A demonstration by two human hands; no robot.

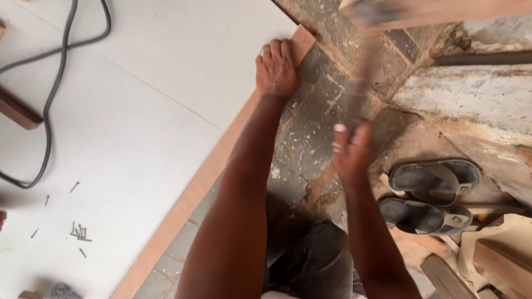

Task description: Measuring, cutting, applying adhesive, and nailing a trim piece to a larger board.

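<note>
Left hand (pixel 277 69) pressed flat, fingers spread and unclenched, on the brown edge strip (pixel 221 149) of the white board (pixel 138 111), near the board's far corner. A ring visible on one finger there. Nothing clasped in that hand; palm simply down on the edging.

Right hand (pixel 352 152) raised off to the right of the board, over the stained stone floor (pixel 310 127), fingers wrapped tight around the handle of a hammer (pixel 363 61). Handle and head heavily blurred; head smeared near the top of the view, beyond the board's far corner. Exact shape of the head not possible to tell.

On the board, near its left side, a small scatter of nails (pixel 79 231) lying loose. A grey cable (pixel 52 94) looping across the board's upper left part. A dark wooden block (pixel 19 111) at the board's left rim, touching the cable's loop.

Right of the board, well apart from it, a pair of dark sandals (pixel 432 194) on the floor, side by side. Past the sandals, farther from the board, wood offcuts (pixel 499 260) piled at the lower right.
</note>
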